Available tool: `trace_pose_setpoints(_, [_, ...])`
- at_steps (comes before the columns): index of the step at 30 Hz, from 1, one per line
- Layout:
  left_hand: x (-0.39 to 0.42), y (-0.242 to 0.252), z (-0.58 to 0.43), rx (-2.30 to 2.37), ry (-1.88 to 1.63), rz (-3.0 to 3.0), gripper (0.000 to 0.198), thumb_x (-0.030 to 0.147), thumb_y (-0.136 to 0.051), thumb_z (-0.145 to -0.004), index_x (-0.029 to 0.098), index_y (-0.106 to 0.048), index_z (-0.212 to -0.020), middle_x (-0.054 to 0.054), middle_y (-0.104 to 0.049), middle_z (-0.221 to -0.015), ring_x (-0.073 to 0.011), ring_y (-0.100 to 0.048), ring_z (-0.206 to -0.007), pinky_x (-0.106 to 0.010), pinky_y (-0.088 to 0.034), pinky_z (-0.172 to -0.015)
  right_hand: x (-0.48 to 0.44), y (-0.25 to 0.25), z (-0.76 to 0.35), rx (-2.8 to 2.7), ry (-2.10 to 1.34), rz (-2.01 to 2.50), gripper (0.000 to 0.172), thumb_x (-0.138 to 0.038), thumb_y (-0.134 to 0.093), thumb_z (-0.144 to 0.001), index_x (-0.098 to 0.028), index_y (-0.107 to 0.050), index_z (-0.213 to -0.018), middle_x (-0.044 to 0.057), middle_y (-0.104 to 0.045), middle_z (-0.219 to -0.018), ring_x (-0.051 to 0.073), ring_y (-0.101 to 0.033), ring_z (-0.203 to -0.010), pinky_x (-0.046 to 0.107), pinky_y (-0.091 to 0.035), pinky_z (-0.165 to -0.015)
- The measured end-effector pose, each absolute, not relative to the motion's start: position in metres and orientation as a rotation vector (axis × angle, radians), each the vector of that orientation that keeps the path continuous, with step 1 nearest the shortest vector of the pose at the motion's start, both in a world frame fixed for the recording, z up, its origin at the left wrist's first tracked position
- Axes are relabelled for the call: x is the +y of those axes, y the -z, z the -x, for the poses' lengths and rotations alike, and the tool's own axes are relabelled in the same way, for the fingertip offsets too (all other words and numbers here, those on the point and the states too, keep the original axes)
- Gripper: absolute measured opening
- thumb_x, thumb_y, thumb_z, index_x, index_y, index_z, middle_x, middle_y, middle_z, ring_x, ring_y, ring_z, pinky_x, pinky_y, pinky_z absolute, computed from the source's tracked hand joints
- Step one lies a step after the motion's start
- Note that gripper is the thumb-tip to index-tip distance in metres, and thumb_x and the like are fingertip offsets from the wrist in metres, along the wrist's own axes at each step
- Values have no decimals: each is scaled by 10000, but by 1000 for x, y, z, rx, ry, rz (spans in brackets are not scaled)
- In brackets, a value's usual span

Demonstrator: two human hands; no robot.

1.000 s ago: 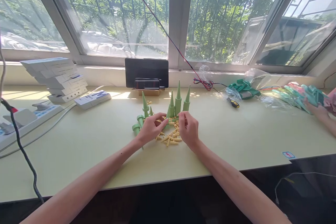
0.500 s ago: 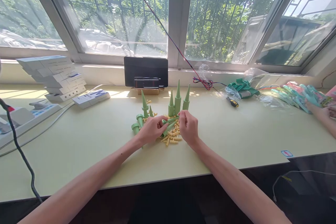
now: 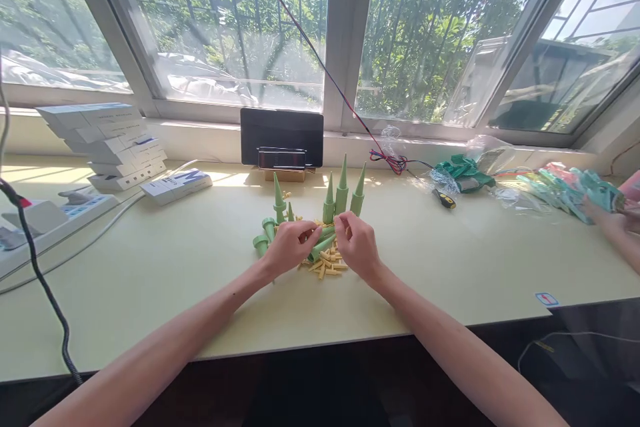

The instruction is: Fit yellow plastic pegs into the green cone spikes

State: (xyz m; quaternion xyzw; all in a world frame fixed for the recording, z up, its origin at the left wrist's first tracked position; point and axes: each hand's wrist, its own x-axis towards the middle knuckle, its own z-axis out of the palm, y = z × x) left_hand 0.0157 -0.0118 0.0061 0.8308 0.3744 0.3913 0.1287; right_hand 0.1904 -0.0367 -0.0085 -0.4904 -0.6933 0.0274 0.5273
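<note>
My left hand [image 3: 293,244] is closed in a pinch over a small pile; what its fingertips hold, if anything, is hidden. Opposite it, my right hand [image 3: 357,241] also pinches, its fingertips close to the left ones. A green hollow plastic spike [image 3: 321,248] lies between and below them. Short yellow pegs [image 3: 330,265] are heaped under the hands. Behind my right hand, three green spikes [image 3: 342,193] stand with points up. To the left stands another pointed green spike [image 3: 279,200], and green spikes with round caps [image 3: 261,244] lie beside my left hand.
A dark tablet [image 3: 283,133] and a phone stand at the back by the window. White boxes [image 3: 115,143] are stacked at left, near a power strip [image 3: 60,227]. A yellow-black screwdriver [image 3: 444,199] and plastic bags lie right. Another person's hand [image 3: 607,217] touches packets at far right.
My fingertips have shifted slightly; the right hand has moved a little left, closer to the left hand. The whole view has turned slightly. The standing spikes stay in place.
</note>
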Motion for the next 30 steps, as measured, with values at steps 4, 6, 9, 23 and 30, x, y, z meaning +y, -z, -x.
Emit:
trace_pose_setpoints(4, [-12, -4, -17, 1058, -1157, -2423, 391, 309, -506, -921, 173, -444, -560, 42, -325, -504, -103, -275, -498, -256, -246, -529, -26, -5, -209, -1975, -118, 1176, 193, -227, -530, -916, -195, -554, -728, -14, -582, -635, 114, -467, -525, 237, -345, -538])
trace_pose_setpoints(6, [-11, -2, -17, 1050, -1149, -2430, 382, 302, -506, -922, 172, -443, -569, 43, -323, -515, -102, -278, -503, -256, -248, -534, -19, -6, -220, -2061, -123, 1121, 176, -217, -558, -897, -192, -573, -723, -18, -583, -628, 113, -470, -533, 239, -355, -551])
trace_pose_setpoints(9, [-10, 2, -17, 1035, -1134, -2437, 374, 300, -502, -929, 171, -455, -581, 45, -329, -528, -100, -280, -507, -252, -257, -538, -13, 1, -229, -1993, -34, 1064, 248, -237, -500, -941, -185, -579, -711, -11, -556, -621, 117, -444, -542, 249, -356, -564])
trace_pose_setpoints(23, [-5, 7, -16, 983, -1148, -2501, 369, 267, -513, -928, 162, -453, -580, 55, -334, -523, -88, -285, -507, -244, -263, -521, -27, 19, -224, -2100, -301, 1046, 67, -178, -670, -827, -180, -705, -771, 3, -594, -699, 108, -500, -601, 236, -394, -595])
trace_pose_setpoints(30, [-5, 6, -17, 948, -1161, -2538, 374, 235, -515, -926, 157, -439, -567, 57, -333, -520, -80, -287, -499, -236, -262, -509, -24, 22, -222, -2144, -333, 1051, 94, -177, -714, -793, -174, -664, -714, -8, -570, -692, 108, -484, -614, 239, -380, -599])
